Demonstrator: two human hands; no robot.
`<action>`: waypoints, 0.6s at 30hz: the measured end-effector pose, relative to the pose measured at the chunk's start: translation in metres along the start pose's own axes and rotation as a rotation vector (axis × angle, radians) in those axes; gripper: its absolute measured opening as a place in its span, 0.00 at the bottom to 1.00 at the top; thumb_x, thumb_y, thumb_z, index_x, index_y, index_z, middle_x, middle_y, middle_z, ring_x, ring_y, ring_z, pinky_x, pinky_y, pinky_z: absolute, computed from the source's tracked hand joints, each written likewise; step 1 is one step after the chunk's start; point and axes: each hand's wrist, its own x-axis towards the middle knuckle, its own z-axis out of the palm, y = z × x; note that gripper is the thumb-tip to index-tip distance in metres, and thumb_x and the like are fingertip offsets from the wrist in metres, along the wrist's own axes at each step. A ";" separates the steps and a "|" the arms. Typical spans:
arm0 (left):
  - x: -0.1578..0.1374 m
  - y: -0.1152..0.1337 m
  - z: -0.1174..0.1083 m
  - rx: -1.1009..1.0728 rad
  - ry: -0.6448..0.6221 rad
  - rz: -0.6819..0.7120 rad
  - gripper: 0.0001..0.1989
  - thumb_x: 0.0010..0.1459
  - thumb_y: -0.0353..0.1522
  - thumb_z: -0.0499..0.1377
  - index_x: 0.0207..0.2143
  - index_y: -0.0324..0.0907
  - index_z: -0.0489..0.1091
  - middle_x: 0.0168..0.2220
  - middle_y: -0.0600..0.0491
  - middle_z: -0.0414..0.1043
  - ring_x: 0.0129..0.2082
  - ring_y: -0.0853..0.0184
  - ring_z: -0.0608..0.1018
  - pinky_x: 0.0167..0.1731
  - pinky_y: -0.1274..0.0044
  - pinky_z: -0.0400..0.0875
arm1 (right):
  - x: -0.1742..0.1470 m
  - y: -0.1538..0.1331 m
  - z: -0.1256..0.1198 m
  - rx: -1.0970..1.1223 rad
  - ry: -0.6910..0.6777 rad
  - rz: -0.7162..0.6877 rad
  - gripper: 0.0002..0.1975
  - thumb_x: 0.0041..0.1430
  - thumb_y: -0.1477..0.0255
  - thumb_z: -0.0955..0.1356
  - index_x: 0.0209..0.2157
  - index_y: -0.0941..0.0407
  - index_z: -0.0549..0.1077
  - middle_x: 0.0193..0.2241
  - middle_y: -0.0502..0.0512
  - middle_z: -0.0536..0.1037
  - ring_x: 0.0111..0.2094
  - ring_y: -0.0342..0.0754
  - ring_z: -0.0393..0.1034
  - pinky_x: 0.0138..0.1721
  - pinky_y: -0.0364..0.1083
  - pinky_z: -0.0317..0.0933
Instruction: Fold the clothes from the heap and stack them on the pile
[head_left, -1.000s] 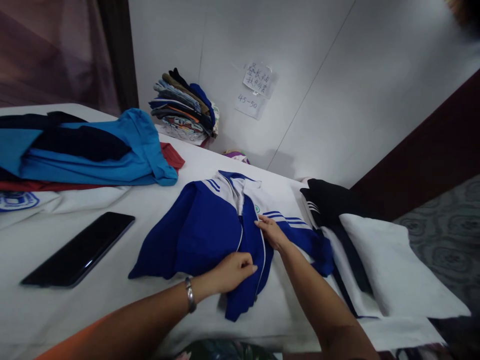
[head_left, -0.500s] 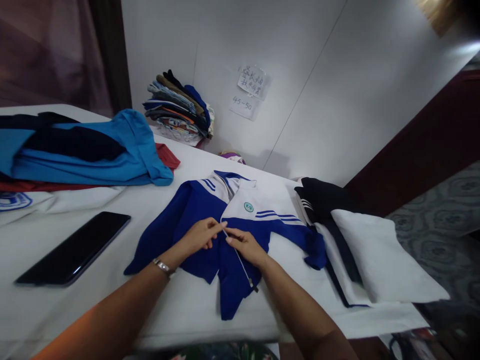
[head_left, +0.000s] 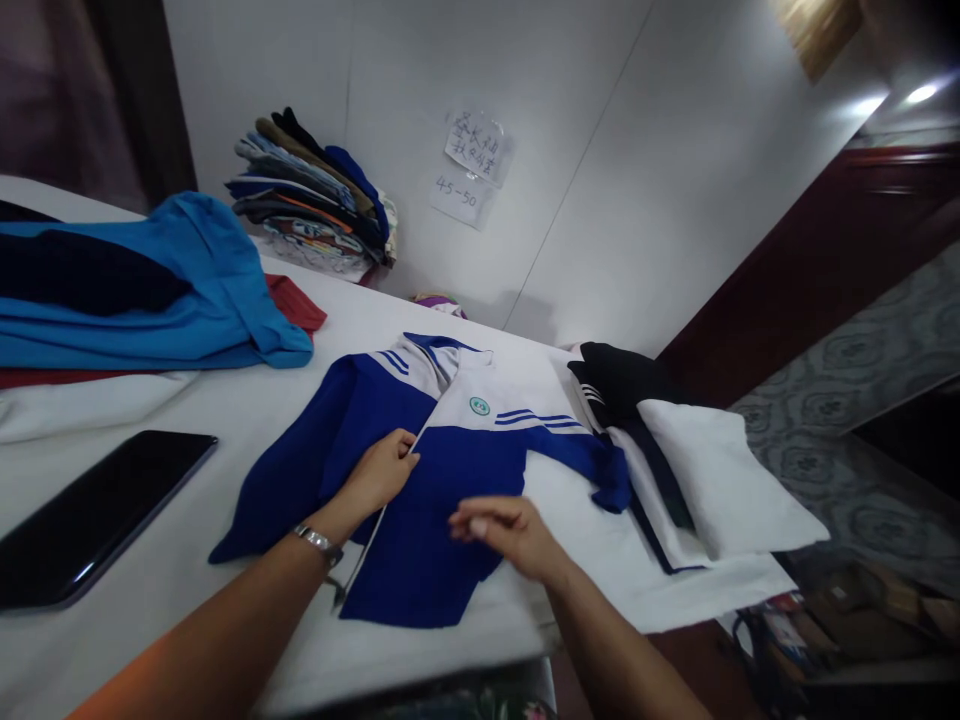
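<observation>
A blue and white zip jacket [head_left: 457,470] lies front up, with a round green badge on its white chest and blue stripes along the shoulders. My left hand [head_left: 382,472], wearing a silver wristband, is closed on the jacket's front edge, where the pale zip line runs. Over the lower blue front panel is my right hand [head_left: 506,535], its fingers drawn together and no cloth visible in them. The panel under it is spread fairly flat. One sleeve stretches out to the right; the other side of the jacket is bunched at the left.
A black phone [head_left: 105,520] lies at the left on the white table [head_left: 300,650]. Behind it are blue garments [head_left: 225,290] over red and white ones. A stack of folded clothes [head_left: 315,190] stands by the wall. At the right are folded black [head_left: 622,375] and white garments [head_left: 727,480].
The jacket's front panel has been laid out, with its zip edge swung to the left. My right hand has let go and come nearer; my left hand stays at the edge. The view has shifted right.
</observation>
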 end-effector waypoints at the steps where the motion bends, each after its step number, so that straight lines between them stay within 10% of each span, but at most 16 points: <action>1: -0.001 0.001 0.000 0.051 0.000 0.010 0.07 0.54 0.31 0.57 0.38 0.43 0.68 0.32 0.53 0.75 0.31 0.65 0.75 0.29 0.77 0.63 | 0.005 0.002 -0.014 -0.042 0.179 -0.013 0.17 0.52 0.60 0.72 0.45 0.44 0.78 0.37 0.50 0.82 0.37 0.51 0.77 0.41 0.51 0.71; 6: -0.008 0.009 -0.001 0.286 0.017 0.074 0.16 0.58 0.35 0.55 0.49 0.43 0.65 0.39 0.49 0.75 0.38 0.61 0.76 0.35 0.74 0.65 | 0.027 0.019 -0.095 -0.180 0.695 0.164 0.33 0.52 0.65 0.71 0.59 0.54 0.64 0.29 0.51 0.77 0.23 0.44 0.72 0.20 0.41 0.65; 12: -0.027 0.020 0.004 0.510 0.213 0.327 0.15 0.62 0.38 0.51 0.49 0.45 0.67 0.47 0.50 0.72 0.42 0.61 0.77 0.37 0.73 0.68 | 0.052 0.029 -0.144 -0.227 0.776 0.323 0.36 0.58 0.67 0.69 0.65 0.53 0.52 0.25 0.48 0.75 0.17 0.42 0.70 0.17 0.42 0.66; 18: -0.036 0.024 0.011 0.479 0.140 0.667 0.11 0.63 0.36 0.51 0.39 0.45 0.71 0.39 0.53 0.75 0.43 0.65 0.75 0.39 0.75 0.68 | 0.088 0.024 -0.171 -0.353 0.851 0.335 0.19 0.55 0.73 0.69 0.50 0.61 0.71 0.24 0.52 0.78 0.22 0.45 0.74 0.23 0.41 0.69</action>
